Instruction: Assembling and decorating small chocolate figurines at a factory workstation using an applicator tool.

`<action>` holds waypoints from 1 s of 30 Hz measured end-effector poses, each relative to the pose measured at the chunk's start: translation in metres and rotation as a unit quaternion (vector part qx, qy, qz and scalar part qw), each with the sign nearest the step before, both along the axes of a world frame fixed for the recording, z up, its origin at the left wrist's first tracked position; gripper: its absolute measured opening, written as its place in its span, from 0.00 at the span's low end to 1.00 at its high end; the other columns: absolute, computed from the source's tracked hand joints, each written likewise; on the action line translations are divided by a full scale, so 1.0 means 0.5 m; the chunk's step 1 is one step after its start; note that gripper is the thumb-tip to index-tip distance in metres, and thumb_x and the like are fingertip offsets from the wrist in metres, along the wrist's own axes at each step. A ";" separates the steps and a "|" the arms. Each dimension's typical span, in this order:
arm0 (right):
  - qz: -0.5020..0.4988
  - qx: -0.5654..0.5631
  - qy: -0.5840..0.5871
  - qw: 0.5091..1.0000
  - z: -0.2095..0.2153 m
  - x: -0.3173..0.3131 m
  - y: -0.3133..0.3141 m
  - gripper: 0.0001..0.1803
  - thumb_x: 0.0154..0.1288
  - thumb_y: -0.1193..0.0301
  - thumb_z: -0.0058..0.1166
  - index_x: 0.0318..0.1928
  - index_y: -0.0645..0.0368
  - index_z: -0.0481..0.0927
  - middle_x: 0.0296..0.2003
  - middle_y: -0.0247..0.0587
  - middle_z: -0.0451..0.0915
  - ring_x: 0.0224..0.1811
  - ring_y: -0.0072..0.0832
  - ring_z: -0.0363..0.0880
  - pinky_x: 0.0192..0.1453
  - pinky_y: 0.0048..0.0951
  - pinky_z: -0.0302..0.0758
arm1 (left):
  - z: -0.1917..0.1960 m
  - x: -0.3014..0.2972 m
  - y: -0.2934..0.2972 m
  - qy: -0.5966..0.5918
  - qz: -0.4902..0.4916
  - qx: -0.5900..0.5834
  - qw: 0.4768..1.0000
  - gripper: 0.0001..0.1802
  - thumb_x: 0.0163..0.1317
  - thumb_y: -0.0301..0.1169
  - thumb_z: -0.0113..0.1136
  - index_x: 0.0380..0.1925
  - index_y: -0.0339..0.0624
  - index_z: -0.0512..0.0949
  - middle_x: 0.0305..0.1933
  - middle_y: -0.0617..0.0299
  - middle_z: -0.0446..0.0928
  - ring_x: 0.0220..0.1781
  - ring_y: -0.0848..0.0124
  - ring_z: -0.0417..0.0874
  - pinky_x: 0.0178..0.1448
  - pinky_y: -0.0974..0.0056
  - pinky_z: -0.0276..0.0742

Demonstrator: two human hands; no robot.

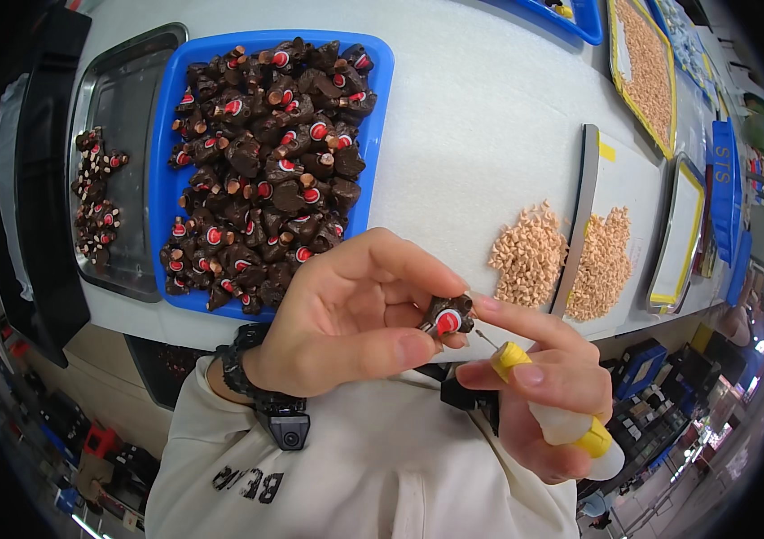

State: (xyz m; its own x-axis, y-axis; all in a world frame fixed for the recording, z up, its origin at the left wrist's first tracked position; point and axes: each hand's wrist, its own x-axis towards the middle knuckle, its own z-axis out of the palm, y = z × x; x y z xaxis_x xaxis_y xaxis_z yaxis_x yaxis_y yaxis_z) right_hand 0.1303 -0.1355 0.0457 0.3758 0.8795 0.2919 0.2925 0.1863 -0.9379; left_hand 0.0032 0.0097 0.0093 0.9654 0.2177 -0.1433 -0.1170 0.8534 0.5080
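Left grip (pixel 337 316), dark piece (pixel 447 316), pinched between fingertips (pixel 416 349)

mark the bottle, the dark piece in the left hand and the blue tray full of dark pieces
Bottle (pixel 557 425): head view, on its pale body.
Dark piece (pixel 447 320): head view, on its red spot.
Blue tray (pixel 377 126): head view, on its right rim.

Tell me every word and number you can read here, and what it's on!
Blue bin at the right: big pale letters, clear, but I won't copy them out.
Person's light top: dark letters, upside down in the picture; I won't copy those either.
Red-spotted brown piece in the left hand: too small to tell if there's writing.
Yellow-and-white bottle in the right hand: no writing I can make out.
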 end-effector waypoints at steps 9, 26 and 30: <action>-0.072 0.088 -0.110 0.987 -0.008 0.028 -0.023 0.32 0.67 0.43 0.31 0.54 0.59 0.62 0.41 0.62 0.77 0.42 0.56 0.78 0.33 0.36 0.82 | -0.010 0.002 -0.003 -0.025 0.081 -0.014 0.996 0.19 0.55 0.17 0.54 0.49 0.31 0.67 0.45 0.52 0.73 0.46 0.70 0.77 0.50 0.65 0.74; -0.014 -0.358 -0.460 0.813 -0.055 0.207 0.048 0.19 0.41 0.85 0.54 0.36 0.55 0.69 0.26 0.40 0.76 0.38 0.38 0.71 0.45 0.34 0.63 | -0.008 0.003 -0.007 -0.048 0.039 -0.024 0.998 0.23 0.53 0.15 0.54 0.51 0.30 0.65 0.48 0.53 0.73 0.49 0.72 0.75 0.52 0.67 0.72; -0.014 -0.328 -0.464 0.823 -0.042 0.199 0.062 0.18 0.40 0.85 0.54 0.34 0.57 0.69 0.25 0.41 0.76 0.38 0.40 0.70 0.46 0.35 0.63 | -0.001 -0.002 -0.006 -0.040 0.031 -0.035 0.998 0.27 0.52 0.14 0.55 0.54 0.30 0.64 0.48 0.54 0.72 0.48 0.72 0.75 0.52 0.67 0.72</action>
